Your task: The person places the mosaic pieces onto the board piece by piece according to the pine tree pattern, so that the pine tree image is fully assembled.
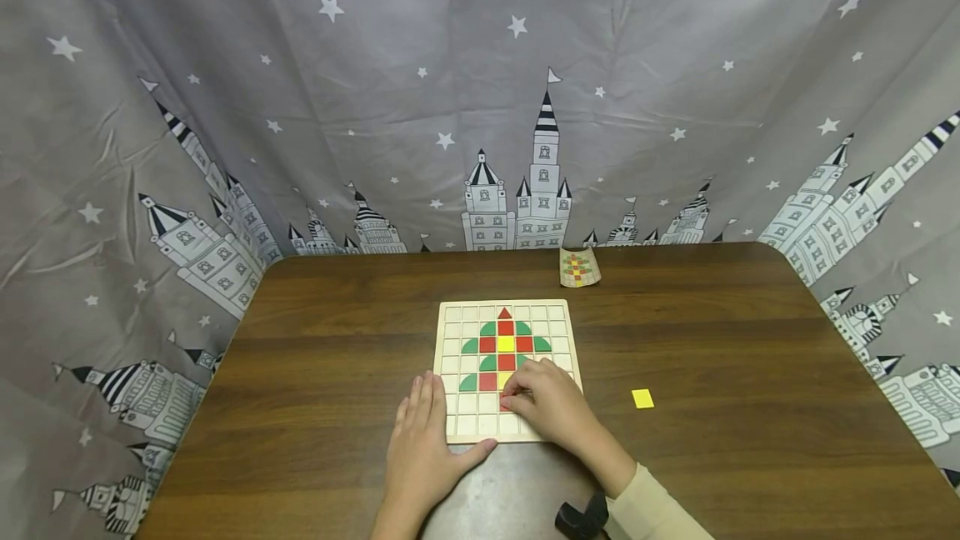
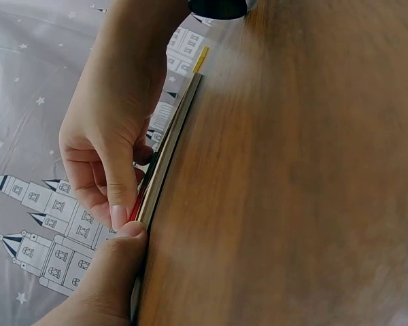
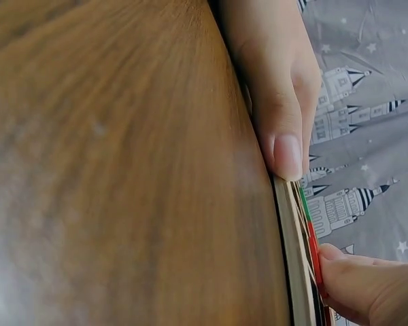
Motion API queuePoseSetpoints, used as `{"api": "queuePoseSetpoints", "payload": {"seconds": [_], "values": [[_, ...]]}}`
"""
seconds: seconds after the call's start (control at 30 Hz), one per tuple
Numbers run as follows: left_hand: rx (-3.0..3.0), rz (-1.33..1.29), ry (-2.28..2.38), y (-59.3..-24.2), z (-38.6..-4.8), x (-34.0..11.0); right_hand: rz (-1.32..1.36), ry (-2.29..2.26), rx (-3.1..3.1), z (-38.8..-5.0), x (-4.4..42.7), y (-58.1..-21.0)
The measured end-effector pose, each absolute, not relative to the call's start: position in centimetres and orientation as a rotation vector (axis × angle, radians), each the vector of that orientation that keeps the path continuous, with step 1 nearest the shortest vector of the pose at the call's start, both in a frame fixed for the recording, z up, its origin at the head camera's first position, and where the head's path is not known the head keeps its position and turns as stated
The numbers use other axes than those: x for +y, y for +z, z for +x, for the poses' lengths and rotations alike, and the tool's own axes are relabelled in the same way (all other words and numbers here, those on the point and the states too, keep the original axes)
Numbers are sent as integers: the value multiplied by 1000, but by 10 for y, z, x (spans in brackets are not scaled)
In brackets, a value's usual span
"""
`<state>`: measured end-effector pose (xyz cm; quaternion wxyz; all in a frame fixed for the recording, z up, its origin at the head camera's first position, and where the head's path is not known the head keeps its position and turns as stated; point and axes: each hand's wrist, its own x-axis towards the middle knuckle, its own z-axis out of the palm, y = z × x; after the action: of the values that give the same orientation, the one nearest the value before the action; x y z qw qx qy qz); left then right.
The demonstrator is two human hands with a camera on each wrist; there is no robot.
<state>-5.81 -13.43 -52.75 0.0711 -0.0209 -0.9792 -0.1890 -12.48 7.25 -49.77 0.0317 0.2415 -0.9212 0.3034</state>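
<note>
A wooden grid board (image 1: 461, 425) lies on the table, with red, yellow and green pieces forming a tree-like pattern. My left hand (image 1: 426, 450) rests along the board's left edge, fingers straight, its thumb at the near edge. Low in the pattern's middle column, my right hand (image 1: 553, 407) pinches a red square tile (image 1: 505, 404) at the board's surface; part of the tile is hidden by the fingertips. The right hand also covers some pieces on the pattern's right side. From the left wrist view, the right thumb and fingers (image 2: 117, 197) are bent down to the board.
A loose yellow square tile (image 1: 642, 398) lies on the table (image 1: 720, 332) right of the board. Near the table's back edge is a small curled card (image 1: 579, 268) printed with a similar pattern. A grey curtain (image 1: 450, 40) with castles and stars hangs behind.
</note>
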Motion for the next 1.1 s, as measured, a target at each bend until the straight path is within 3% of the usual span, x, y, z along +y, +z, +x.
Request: {"api": "queuePoseSetpoints", "payload": {"seconds": [0.4, 0.87, 1.1], "values": [[-2963, -58, -579, -527, -58, -133, 827, 904, -2815, -121, 91, -493], [-2962, -52, -571, -528, -59, -133, 503, 791, -2950, -116, 205, -482], [-2966, -50, -566, -529, -59, -134, 481, 687, -2972, -108, 230, -485]]}}
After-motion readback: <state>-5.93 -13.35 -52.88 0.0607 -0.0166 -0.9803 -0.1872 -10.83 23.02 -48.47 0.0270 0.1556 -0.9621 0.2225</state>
